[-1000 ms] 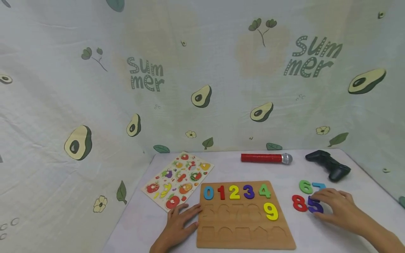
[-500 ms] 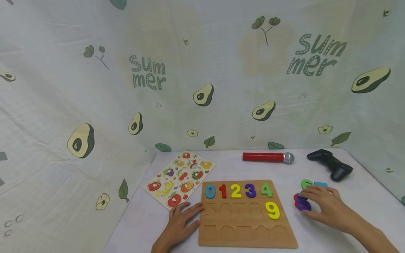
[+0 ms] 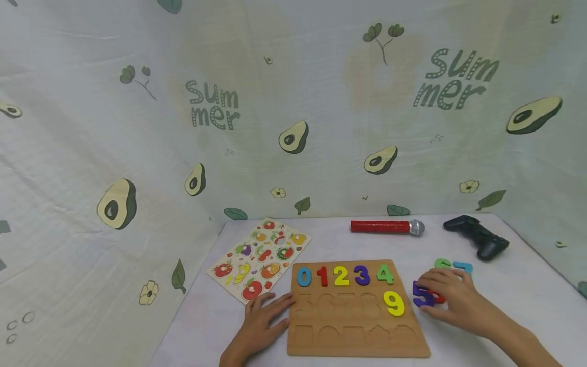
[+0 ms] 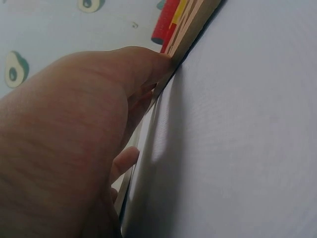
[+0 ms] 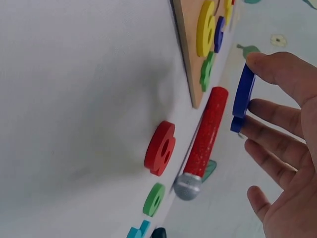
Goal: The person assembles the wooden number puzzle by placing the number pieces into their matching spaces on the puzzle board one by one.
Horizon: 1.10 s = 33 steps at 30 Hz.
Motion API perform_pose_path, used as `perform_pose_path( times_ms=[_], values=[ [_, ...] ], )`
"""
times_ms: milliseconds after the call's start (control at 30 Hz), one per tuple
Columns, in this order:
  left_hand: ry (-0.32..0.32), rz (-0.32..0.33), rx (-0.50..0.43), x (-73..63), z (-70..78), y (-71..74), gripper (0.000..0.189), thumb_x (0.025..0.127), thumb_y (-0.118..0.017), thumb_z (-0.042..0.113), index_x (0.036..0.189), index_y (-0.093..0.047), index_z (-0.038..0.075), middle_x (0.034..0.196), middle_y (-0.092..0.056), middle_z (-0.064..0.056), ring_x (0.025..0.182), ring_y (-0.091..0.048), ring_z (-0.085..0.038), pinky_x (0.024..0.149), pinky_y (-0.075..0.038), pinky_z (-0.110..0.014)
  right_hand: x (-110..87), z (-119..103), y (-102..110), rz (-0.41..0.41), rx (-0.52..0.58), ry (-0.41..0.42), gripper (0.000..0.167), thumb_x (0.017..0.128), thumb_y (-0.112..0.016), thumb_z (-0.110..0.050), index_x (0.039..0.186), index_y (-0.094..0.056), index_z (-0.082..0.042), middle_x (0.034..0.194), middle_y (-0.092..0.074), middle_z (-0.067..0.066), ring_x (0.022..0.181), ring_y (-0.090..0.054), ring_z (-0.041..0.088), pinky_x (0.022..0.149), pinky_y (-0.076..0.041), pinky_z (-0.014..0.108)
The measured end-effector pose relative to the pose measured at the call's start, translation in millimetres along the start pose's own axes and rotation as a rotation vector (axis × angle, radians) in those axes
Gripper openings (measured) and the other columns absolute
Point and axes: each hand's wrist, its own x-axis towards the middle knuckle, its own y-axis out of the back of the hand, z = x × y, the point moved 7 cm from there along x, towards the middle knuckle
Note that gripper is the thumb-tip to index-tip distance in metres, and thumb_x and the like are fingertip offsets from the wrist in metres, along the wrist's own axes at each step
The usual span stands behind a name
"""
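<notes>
Between thumb and fingertips, my right hand [image 3: 451,294] pinches a purple number 5 [image 3: 423,295]; the right wrist view shows the 5 [image 5: 243,94] lifted off the table. Partly covered by that hand in the head view is a red number 8 [image 5: 161,148], lying on the table. To the left, a wooden number board [image 3: 339,318] bears 0, 1, 2, 3 and 4 in its top row and a yellow 9 [image 3: 394,304] below at the right. Its other recesses hold no pieces. My left hand [image 3: 258,326] rests at the board's left edge, fingers extended, fingertips right at the wood.
Behind the right hand lie a green 6 [image 5: 154,200] and a blue 7 [image 3: 464,267]. A red microphone [image 3: 380,227] and a black game controller [image 3: 477,237] sit farther back. A fruit picture board [image 3: 261,257] lies at the back left, before the printed cloth.
My right hand has picked up the purple 5 from beside the red 8 and carried it left, toward the number board. The left hand has stayed at the board's edge.
</notes>
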Motion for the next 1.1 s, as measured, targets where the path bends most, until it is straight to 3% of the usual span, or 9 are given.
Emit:
perform_pose_path(
  times_ms=[567, 1100],
  values=[
    [-0.035, 0.024, -0.01, -1.0, 0.4, -0.3, 0.045, 0.1, -0.058, 0.04, 0.144, -0.055, 0.034, 0.15, -0.048, 0.016, 0.135, -0.035, -0.033, 0.1, -0.015, -0.06, 23.6, -53, -9, -0.02, 0.018, 0.158, 0.045, 0.075, -0.087, -0.039, 0.113, -0.074, -0.019, 0.116, -0.067, -0.005, 0.119, -0.054, 0.029, 0.097, -0.029, 0.063],
    [-0.029, 0.014, 0.002, -0.2, -1.7, -1.0, 0.046, 0.1, -0.055, 0.045, 0.145, -0.053, 0.035, 0.151, -0.046, 0.016, 0.136, -0.034, -0.031, 0.101, -0.016, -0.059, 44.0, -84, -28, -0.065, 0.096, 0.193, 0.042, 0.082, -0.082, -0.038, 0.117, -0.073, -0.018, 0.121, -0.064, -0.003, 0.122, -0.05, 0.027, 0.103, -0.024, 0.066]
  ],
)
